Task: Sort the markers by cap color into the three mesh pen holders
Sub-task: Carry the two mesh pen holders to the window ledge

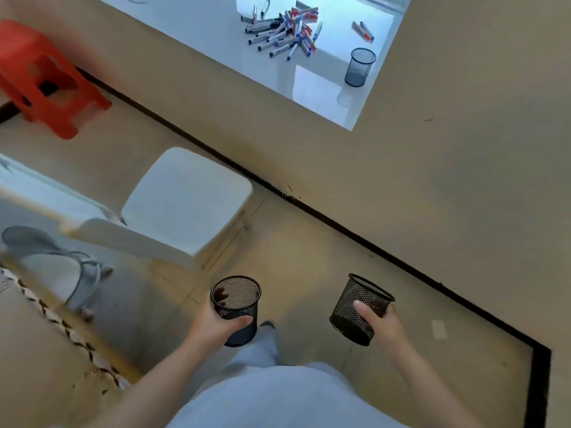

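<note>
My left hand [216, 324] grips a black mesh pen holder [236, 307] held upright in front of my body, with nothing visible inside it. My right hand [381, 324] grips a second black mesh pen holder [355, 310], tilted to the right. A third mesh pen holder [360, 67] stands upright on the white table [321, 88] far ahead. A heap of markers [285, 30] with blue, red and black caps lies on that table to the left of the holder. Two more markers [363, 30] lie apart, just above the holder.
A white chair [185, 196] stands to my left between me and the table. A red plastic stool [43, 75] sits at the far left. A black strip [309, 208] runs diagonally across the beige floor. Grey slippers [61, 267] lie at the left.
</note>
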Motion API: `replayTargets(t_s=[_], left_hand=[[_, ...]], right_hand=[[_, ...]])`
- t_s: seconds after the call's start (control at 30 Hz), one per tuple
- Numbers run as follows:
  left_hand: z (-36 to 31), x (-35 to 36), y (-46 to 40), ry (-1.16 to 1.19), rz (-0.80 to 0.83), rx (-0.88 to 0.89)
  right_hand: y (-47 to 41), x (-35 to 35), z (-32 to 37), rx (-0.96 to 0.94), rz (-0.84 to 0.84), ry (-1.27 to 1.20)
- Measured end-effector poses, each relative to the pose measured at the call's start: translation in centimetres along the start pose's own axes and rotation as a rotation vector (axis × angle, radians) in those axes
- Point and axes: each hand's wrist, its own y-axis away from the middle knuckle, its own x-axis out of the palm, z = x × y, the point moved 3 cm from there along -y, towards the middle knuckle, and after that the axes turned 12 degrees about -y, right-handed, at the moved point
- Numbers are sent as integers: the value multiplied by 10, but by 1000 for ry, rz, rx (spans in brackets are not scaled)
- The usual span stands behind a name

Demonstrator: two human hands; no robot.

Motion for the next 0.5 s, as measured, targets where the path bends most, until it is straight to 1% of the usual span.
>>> replayTargets(t_s=[0.1,0.2,0.37,0.5], left_hand=[[-42,-22,-60,-20,12,39],[-82,-39,-109,-29,-14,66],[-128,-54,-177,-64,-41,35],[-154,-65,-219,28,-106,-27]], right_hand=[[-33,25,28,7,-29,-61],[-65,49,53,46,-43,-154],[-140,82,102,56,3,-75],[-204,109,146,63,75,99]])
